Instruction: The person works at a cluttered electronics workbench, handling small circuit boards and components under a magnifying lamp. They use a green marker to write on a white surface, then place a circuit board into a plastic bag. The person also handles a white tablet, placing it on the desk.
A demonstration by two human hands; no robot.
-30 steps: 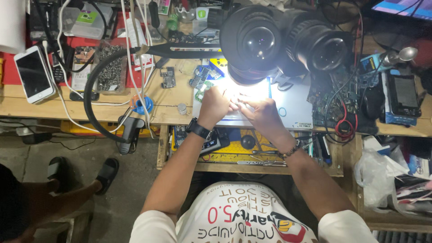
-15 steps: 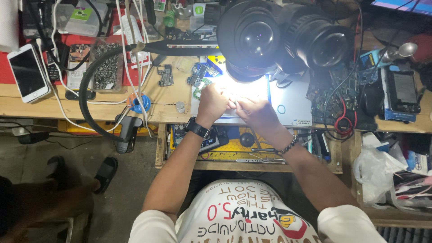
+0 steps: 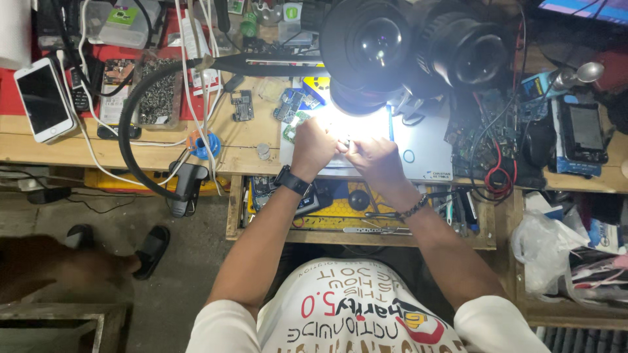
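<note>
Under the microscope (image 3: pixel 369 55) we pinch a tiny part (image 3: pixel 345 144) with left hand (image 3: pixel 314 149) and right hand (image 3: pixel 373 159) closed, on the grey mat (image 3: pixel 425 147). Glare hides it; a slip could flick it away.

Left hand (image 3: pixel 313 149) and right hand (image 3: pixel 374 159) meet beneath the microscope (image 3: pixel 366 55).

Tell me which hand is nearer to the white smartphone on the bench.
Left. The left hand is nearer to the white smartphone, which lies far to its left; the right hand is beyond it.
</note>
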